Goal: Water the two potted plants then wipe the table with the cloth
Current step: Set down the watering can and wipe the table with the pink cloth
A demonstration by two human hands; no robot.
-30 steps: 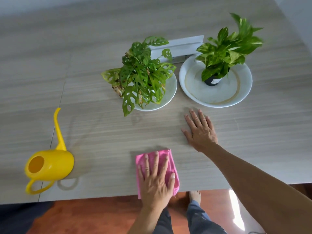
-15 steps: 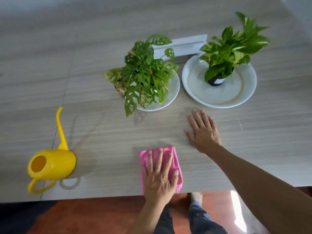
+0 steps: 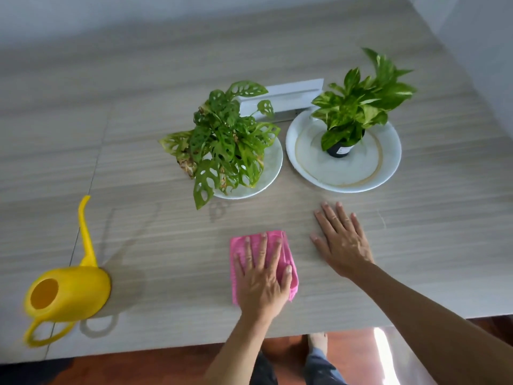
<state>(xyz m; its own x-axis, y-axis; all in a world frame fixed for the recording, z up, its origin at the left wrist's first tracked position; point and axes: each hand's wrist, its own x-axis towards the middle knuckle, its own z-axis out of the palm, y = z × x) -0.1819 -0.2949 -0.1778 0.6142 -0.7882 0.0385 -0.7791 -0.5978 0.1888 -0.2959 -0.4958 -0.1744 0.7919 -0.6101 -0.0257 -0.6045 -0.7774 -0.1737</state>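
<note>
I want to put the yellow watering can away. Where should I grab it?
Take the watering can by its loop handle, at the near table edge. Come from the near left side: the handle faces you there, while the long spout points away.

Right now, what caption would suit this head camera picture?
Left hand presses a pink cloth on the table, right hand flat beside it.

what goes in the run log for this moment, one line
phase: wiping | left hand: flat on pink cloth | right hand: flat on table | watering can: set down, left
</note>
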